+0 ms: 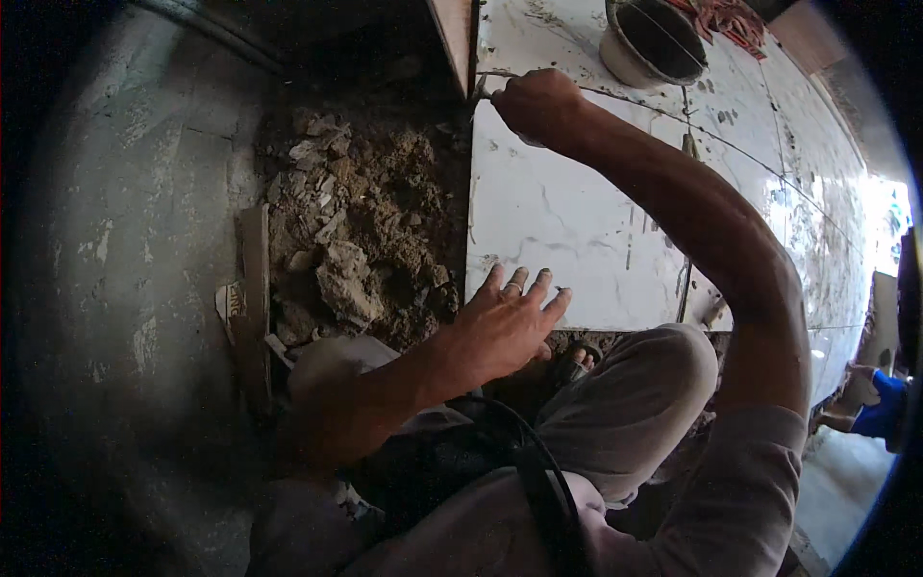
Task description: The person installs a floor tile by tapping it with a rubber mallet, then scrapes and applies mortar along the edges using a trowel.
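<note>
White floor tiles (567, 221) with grey veining lie in front of me, joined by dark gaps. My left hand (510, 317) rests by the near edge of the closest tile, fingers spread, holding nothing. A ring shows on one finger. My right hand (538, 104) is closed at the far left corner of that same tile, along the joint with the tile beyond. A small end of something sticks out on the left of this fist. Its kind is hidden by the fingers.
A mortar-smeared bucket (623, 60) stands on the far tiles beside a red cloth (729, 17). Left of the tiles lies rubble and loose soil (356, 240), then a board (255, 298) and a grey wall (144, 221). At the right edge appears another person's blue sleeve (882, 409).
</note>
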{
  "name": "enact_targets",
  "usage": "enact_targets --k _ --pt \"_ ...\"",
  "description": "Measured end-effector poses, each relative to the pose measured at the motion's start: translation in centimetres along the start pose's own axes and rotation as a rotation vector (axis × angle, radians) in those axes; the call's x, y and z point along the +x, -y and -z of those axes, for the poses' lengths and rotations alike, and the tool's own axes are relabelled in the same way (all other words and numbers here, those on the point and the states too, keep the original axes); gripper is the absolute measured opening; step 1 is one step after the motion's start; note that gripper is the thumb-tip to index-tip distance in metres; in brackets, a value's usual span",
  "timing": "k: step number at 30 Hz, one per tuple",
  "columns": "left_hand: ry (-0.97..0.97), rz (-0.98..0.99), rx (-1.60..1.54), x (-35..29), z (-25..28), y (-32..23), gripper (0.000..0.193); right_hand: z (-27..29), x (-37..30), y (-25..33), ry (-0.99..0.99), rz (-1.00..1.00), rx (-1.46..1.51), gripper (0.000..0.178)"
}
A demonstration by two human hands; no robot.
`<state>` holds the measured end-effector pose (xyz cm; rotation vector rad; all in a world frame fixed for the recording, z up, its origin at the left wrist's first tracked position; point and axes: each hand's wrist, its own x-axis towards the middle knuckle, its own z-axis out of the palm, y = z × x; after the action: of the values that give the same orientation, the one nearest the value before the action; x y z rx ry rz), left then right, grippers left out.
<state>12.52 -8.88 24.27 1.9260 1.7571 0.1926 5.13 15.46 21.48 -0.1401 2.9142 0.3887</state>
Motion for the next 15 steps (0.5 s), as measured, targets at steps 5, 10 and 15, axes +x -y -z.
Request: enact_targets --k 5,10,15 --pt "0.017 0.011 -0.001 0.1 -0.2 -0.1 0.069 -1.1 -0.2 2.9 0.202 -0.098 0.171 0.021" --pt "-0.042 0.006 -0.018 -1.0 -0.2 0.1 0.069 -1.9 -3.0 2.6 0.255 -0.151 0.198 0.022" --pt "-0.013 0.03 0.048 -1.5 -0.7 0.5 0.067 1.0 -0.2 1.6 0.192 -0.133 0.123 0.015"
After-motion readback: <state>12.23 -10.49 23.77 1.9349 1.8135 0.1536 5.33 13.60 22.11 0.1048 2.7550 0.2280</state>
